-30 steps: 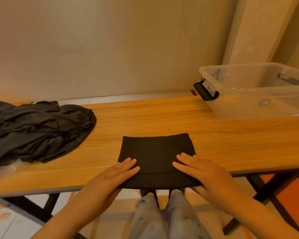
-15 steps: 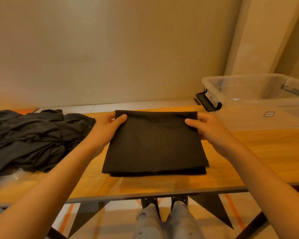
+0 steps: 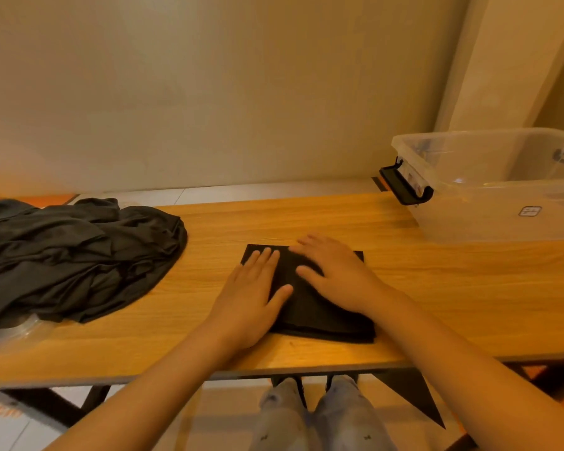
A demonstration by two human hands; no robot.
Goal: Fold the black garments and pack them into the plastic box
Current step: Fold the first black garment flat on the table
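Note:
A folded black garment [image 3: 319, 317] lies flat as a small rectangle in the middle of the wooden table [image 3: 437, 288]. My left hand [image 3: 254, 297] presses flat on its left half with straight fingers. My right hand [image 3: 336, 271] presses flat on its right half, fingers spread. A heap of unfolded black garments [image 3: 72, 255] sits at the table's left end. The clear plastic box [image 3: 502, 196] stands open and looks empty at the far right of the table.
The box has a black latch handle [image 3: 404, 187] on its left end. A clear plastic bag [image 3: 10, 333] peeks out under the garment heap. Black table legs [image 3: 414, 402] and my own legs show below the front edge. A wall stands behind the table.
Half a second ago both hands held the garment's far edge with the piece twice as deep. It now lies folded smaller, and both hands press flat on top.

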